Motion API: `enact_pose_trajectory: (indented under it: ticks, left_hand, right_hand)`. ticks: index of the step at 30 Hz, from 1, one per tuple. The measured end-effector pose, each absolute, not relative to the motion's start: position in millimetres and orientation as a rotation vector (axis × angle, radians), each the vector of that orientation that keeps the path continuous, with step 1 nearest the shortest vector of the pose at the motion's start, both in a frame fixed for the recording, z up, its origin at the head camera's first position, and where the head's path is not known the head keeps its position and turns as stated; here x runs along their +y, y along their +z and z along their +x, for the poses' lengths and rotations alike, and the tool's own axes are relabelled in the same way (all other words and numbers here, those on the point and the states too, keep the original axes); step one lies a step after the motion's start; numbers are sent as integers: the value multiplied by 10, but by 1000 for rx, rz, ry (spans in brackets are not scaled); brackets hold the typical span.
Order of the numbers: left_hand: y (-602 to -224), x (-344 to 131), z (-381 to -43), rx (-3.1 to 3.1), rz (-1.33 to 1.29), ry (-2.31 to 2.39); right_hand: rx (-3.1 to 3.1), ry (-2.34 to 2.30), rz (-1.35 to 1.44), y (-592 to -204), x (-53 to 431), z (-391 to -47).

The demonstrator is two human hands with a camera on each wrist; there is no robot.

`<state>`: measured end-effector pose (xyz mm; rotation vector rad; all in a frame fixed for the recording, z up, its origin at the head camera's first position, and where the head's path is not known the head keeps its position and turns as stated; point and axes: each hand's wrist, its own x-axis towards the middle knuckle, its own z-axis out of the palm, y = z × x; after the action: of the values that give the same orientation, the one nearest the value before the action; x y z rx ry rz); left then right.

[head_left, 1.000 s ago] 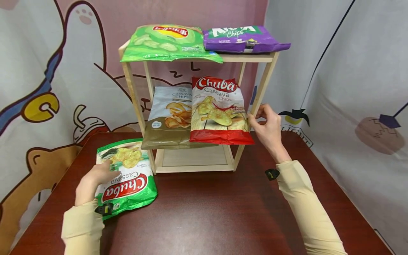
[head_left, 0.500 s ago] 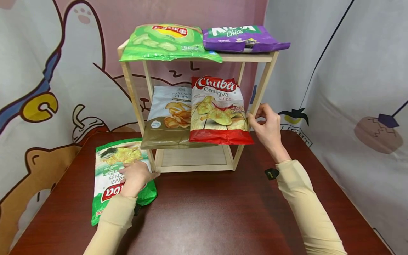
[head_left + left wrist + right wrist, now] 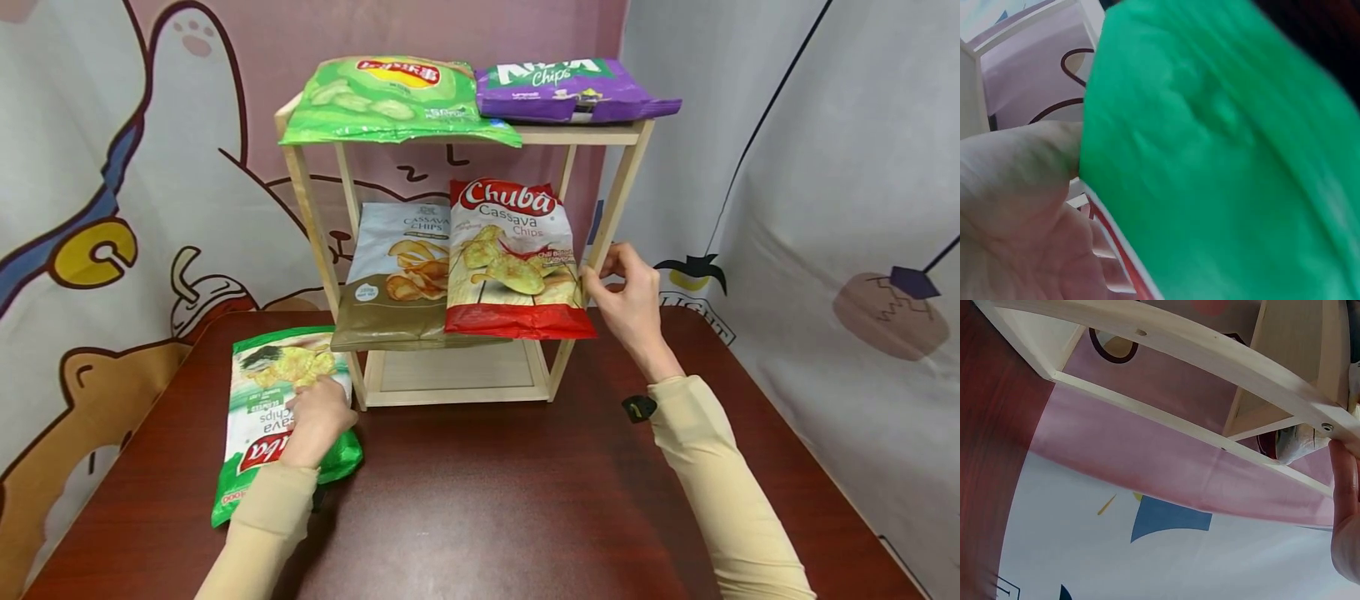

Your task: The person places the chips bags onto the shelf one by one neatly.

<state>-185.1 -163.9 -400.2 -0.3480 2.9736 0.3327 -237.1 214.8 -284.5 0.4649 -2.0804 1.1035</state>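
My left hand [image 3: 318,417] lies over the green and white bag of cassava chips [image 3: 258,400] on the table, left of the rack. Its thumb and fingers grip the bag; most fingertips are hidden. In the left wrist view the bag's green end [image 3: 1210,150] bulges close to the palm. My right hand [image 3: 628,296] pinches the right front post of a wooden shelf rack [image 3: 618,200] at middle-shelf height. Beside that post, a red bag of cassava chips [image 3: 517,258] leans on the middle shelf, overlapping a grey and brown chip bag [image 3: 393,283].
On the rack's top lie a light green chip bag [image 3: 390,100] and a purple chip bag [image 3: 570,92]. The rack's bottom shelf [image 3: 457,371] stands on the dark red table [image 3: 465,500]. Printed cloth [image 3: 787,167] hangs behind and at both sides.
My left hand has moved right across the green bag, then drawn its thumb in. The bag has turned and shifted slightly. My right hand has stayed on the post.
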Motion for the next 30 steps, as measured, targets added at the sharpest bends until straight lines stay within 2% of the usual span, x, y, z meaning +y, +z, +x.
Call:
enact_pose_trajectory:
  ticks: [11, 24, 30]
  left_hand:
    - [-3861, -1792, -1710, 3108, -175, 449]
    - [-3751, -2008, -1609, 3294, -155, 554]
    - [-3802, -2105, -1587, 3309, -197, 570]
  right_hand:
    - [-2085, 1112, 469, -2837, 2138, -2355]
    - [-2092, 1103, 455, -2832, 2140, -2352]
    - [-2091, 1114, 453, -2698, 2020, -2183]
